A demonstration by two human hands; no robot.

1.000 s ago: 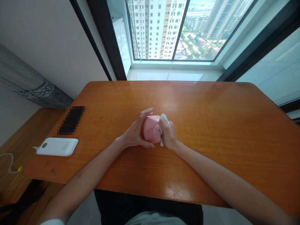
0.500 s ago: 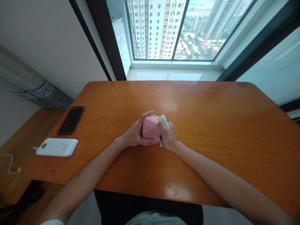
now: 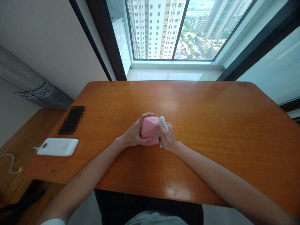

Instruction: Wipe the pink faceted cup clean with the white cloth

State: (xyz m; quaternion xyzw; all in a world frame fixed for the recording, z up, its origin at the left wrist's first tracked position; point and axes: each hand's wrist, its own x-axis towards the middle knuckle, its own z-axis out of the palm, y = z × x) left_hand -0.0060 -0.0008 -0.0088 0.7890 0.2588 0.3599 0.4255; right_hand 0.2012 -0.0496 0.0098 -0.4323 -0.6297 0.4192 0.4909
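My left hand (image 3: 134, 135) clamps the faceted pink block (image 3: 148, 130) steady on the worktop (image 3: 211, 125) so my right hand (image 3: 168, 138), closed on a white cloth (image 3: 162, 121), can press against its side.

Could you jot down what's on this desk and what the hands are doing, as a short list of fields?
Setting: orange wooden table by a window looking onto tall buildings
Left hand: wrapped around a pink faceted object, holding it on the table
Right hand: closed on a white cloth, pressed against the pink object's right side
Far left of table: white power bank with a cable, beside a dark, blurred-out flat item
Other people: none in view
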